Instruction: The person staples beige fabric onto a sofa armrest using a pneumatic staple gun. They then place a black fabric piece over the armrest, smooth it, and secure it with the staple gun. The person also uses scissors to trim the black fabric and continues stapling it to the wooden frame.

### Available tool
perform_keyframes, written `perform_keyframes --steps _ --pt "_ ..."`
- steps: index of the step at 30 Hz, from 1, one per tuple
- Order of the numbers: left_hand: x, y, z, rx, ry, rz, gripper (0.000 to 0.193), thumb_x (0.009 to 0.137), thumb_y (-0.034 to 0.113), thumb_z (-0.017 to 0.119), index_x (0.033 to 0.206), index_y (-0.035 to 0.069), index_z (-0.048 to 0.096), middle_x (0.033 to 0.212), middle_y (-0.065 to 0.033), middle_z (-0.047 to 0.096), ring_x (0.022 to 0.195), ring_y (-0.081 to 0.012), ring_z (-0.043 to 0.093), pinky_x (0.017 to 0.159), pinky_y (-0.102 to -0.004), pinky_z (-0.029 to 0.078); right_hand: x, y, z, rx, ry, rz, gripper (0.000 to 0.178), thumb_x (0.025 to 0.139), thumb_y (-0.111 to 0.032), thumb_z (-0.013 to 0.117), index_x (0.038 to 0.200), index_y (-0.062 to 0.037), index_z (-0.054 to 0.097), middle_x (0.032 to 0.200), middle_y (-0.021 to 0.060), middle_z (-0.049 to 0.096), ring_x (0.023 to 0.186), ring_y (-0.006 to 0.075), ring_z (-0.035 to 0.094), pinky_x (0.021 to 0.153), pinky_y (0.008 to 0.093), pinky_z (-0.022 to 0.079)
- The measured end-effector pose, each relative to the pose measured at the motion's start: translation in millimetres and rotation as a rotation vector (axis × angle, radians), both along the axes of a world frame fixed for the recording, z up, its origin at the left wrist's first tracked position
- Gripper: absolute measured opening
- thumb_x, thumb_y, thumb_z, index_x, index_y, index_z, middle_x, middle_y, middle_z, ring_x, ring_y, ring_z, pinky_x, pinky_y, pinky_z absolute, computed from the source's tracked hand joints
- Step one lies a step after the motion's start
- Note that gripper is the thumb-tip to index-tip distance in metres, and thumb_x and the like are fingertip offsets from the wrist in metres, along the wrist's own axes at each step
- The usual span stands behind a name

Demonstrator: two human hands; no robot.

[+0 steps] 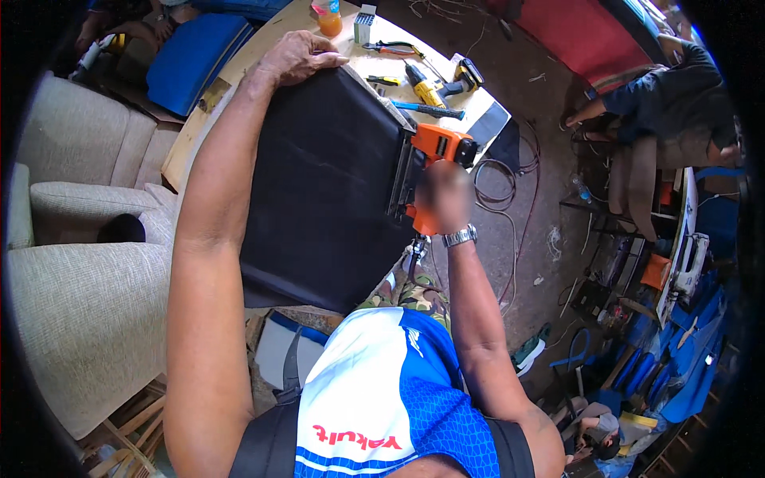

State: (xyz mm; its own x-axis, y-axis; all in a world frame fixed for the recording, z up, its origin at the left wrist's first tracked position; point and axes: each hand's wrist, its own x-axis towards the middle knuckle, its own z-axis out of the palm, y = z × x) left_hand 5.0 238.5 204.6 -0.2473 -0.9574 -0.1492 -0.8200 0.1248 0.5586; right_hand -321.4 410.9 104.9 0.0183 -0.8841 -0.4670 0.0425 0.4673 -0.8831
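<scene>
A large panel covered in black fabric [323, 175] lies tilted in front of me, partly over the wooden table. My left hand [296, 60] grips its far edge, the thumb pointing right along the rim and the other fingers bent. At the panel's right edge, my right hand [448, 195] is closed round an orange staple gun [437, 142], with an air hose fitting below it. The gun's dark magazine lies against the fabric's right side. Blur covers the right hand, so its single fingers cannot be made out. A metal watch sits on that wrist.
On the table [275, 30] are a yellow drill [426, 86], a blue-handled hammer [426, 108], pliers [390, 48], a small box [364, 24] and an orange bottle [328, 17]. Beige upholstered seating [96, 311] stands left. Coiled hose [496, 185] lies on the floor; a co-worker [665, 99] is at right.
</scene>
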Motion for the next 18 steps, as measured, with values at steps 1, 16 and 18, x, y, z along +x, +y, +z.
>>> perform_keyframes --steps 1,16,18 --pt "1 0 0 -0.003 0.004 -0.004 0.040 0.092 0.039 0.068 0.114 0.005 0.072 0.101 -0.0100 0.074 0.092 -0.0190 0.068 0.088 -0.0304 0.050 4 -2 4 -0.007 0.034 0.012 0.063 0.092 -0.061 0.058 0.105 0.0003 0.057 0.063 0.0047 0.059 0.052 0.0154 0.061 0.050 0.0293 0.052" --pt "-3 0 4 -0.025 -0.068 0.031 0.045 0.089 0.045 0.070 0.110 0.005 0.073 0.101 -0.0147 0.074 0.096 -0.0268 0.069 0.088 -0.0364 0.051 30 -23 33 -0.086 -0.020 0.115 0.061 0.095 -0.061 0.053 0.104 -0.0010 0.057 0.064 0.0042 0.059 0.053 0.0142 0.060 0.051 0.0285 0.051" --pt "-4 1 7 -0.043 -0.074 0.025 0.046 0.089 0.046 0.069 0.110 0.005 0.073 0.102 -0.0162 0.073 0.097 -0.0286 0.069 0.089 -0.0376 0.051 29 -26 38 -0.079 -0.029 0.131 0.060 0.095 -0.060 0.054 0.104 -0.0011 0.057 0.064 0.0040 0.059 0.053 0.0139 0.060 0.051 0.0286 0.050"
